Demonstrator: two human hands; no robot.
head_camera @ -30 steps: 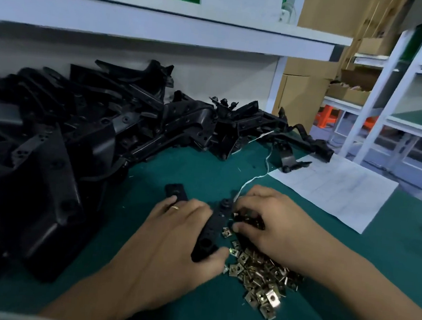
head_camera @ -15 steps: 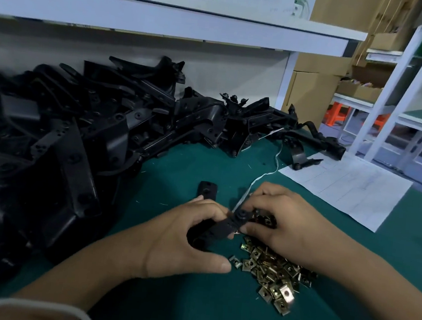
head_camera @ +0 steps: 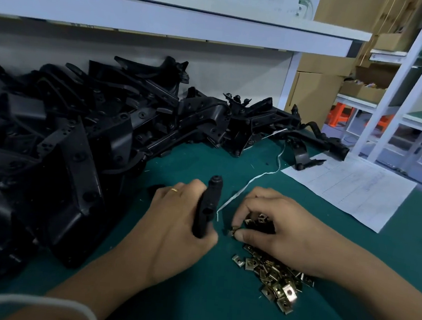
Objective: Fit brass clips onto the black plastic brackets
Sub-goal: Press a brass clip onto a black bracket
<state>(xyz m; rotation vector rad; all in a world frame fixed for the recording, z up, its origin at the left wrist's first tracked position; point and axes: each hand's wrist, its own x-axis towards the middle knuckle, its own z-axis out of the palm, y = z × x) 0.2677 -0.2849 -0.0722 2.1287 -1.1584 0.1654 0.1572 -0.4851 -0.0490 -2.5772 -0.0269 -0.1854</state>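
Note:
My left hand (head_camera: 173, 230) grips a long black plastic bracket (head_camera: 208, 205), tilted up on its edge with one end pointing away from me. My right hand (head_camera: 275, 231) rests over the pile of brass clips (head_camera: 273, 277) on the green mat and pinches one brass clip (head_camera: 233, 232) between thumb and fingertips, a short gap to the right of the bracket. More clips show under its curled fingers.
A big heap of black plastic brackets (head_camera: 84, 133) fills the left and back of the table. A white paper sheet (head_camera: 350, 187) lies at the right, a white string (head_camera: 248, 186) runs between my hands, and a white shelf (head_camera: 166, 15) hangs overhead.
My right hand has left the bracket's end and dropped onto the clip pile, pinching a clip. My left hand has turned the bracket more upright and drawn it left.

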